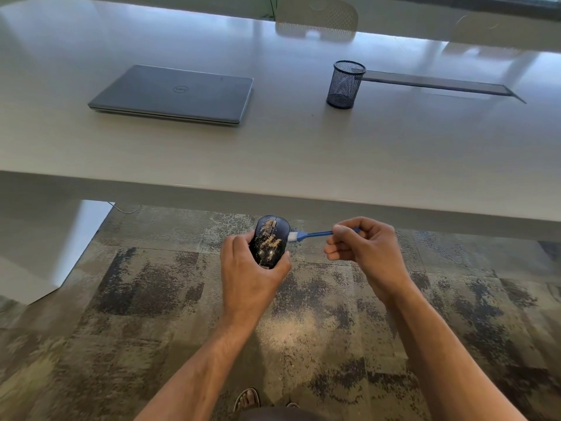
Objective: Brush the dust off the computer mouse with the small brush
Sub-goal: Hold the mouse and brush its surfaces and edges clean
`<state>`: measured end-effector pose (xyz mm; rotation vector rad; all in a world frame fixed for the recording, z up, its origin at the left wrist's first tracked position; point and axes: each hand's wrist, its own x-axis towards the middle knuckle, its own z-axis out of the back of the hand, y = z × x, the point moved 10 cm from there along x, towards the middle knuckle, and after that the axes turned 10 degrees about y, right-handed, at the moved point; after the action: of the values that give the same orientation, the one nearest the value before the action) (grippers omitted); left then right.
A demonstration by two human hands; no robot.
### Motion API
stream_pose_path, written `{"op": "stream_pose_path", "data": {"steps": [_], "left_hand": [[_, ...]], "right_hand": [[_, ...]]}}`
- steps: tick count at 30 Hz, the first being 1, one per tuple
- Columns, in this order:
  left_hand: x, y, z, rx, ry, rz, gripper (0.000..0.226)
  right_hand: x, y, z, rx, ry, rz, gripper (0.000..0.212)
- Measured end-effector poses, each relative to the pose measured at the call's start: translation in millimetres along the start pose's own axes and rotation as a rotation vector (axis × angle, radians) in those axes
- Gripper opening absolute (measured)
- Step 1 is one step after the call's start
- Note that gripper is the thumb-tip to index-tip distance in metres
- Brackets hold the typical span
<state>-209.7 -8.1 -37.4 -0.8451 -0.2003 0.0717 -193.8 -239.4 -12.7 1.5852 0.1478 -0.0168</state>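
Now the left hand (249,268) wraps the dusty mouse (270,240) low over the floor, so dust falls off the table. At three o'clock, right hand (361,244) fingers pinch the brush (306,234), bristles touching it.

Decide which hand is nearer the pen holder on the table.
Right. The right hand, pinching the brush, lies almost straight below the pen holder; the left hand, gripping the mouse, lies further left.

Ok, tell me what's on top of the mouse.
Tan dust is scattered over the top of the dark mouse. The left hand grips its rear and sides, so anything lying there is hidden.
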Motion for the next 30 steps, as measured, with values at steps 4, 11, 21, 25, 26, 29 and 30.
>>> {"op": "stream_pose_path", "data": {"steps": [4, 11, 21, 25, 26, 29, 30], "left_hand": [[0, 1, -1, 0.011, 0.002, -0.004, 0.070], [1, 0, -1, 0.008, -0.004, -0.005, 0.068], [4, -3, -4, 0.016, -0.005, -0.026, 0.067], [6, -2, -5, 0.009, -0.002, -0.027, 0.067], [6, -1, -4, 0.006, -0.004, -0.026, 0.067], [7, 1, -4, 0.009, -0.012, -0.032, 0.067], [7, 1, -4, 0.012, -0.013, -0.036, 0.067]], "right_hand": [[3, 6, -6, 0.012, 0.016, 0.027, 0.010], [-2, -5, -12, -0.041, 0.041, 0.015, 0.008], [5, 8, -14, -0.031, 0.026, 0.069, 0.008], [4, 2, -7, -0.058, 0.001, 0.055, 0.008], [2, 1, -3, -0.058, -0.011, 0.051, 0.007], [2, 5, 2, -0.033, -0.036, 0.060, 0.008], [4, 8, 1, -0.020, -0.037, 0.067, 0.008]]}}
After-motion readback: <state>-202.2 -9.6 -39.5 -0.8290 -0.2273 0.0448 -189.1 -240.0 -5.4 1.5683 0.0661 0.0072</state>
